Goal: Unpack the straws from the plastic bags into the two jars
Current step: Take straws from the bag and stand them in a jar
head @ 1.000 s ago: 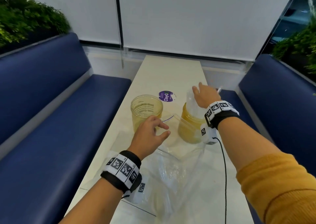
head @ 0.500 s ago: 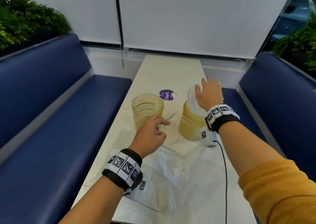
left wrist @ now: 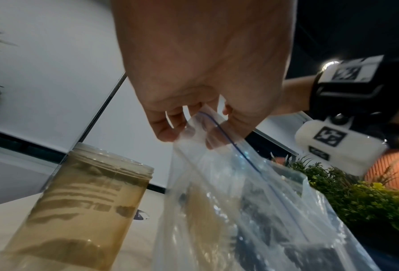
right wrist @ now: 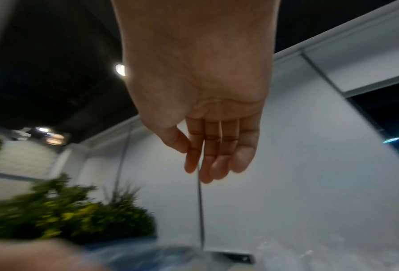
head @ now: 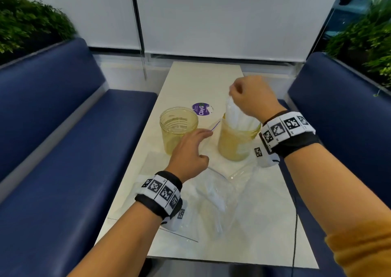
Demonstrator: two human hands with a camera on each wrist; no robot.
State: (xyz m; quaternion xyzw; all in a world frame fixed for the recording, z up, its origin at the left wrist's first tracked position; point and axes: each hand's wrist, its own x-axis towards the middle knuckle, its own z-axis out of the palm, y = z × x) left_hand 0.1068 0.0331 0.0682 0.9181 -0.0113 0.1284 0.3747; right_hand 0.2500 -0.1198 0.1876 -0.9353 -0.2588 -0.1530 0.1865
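Note:
Two amber jars stand mid-table. The left jar is empty. The right jar holds a bundle of white wrapped straws that stick up above its rim. My right hand hovers at the tops of the straws, fingers straight, close together and drooping, gripping nothing. My left hand pinches the blue-lined zip edge of a clear plastic bag between the jars. The rest of that bag lies crumpled on the table.
A second clear bag lies flat under my left wrist. A purple round sticker sits behind the jars. Blue benches flank the narrow table. A black cable runs along its right side.
My right hand lifted from resting on the straws to just above their tops. My left hand kept its pinch on the bag edge and moved slightly forward.

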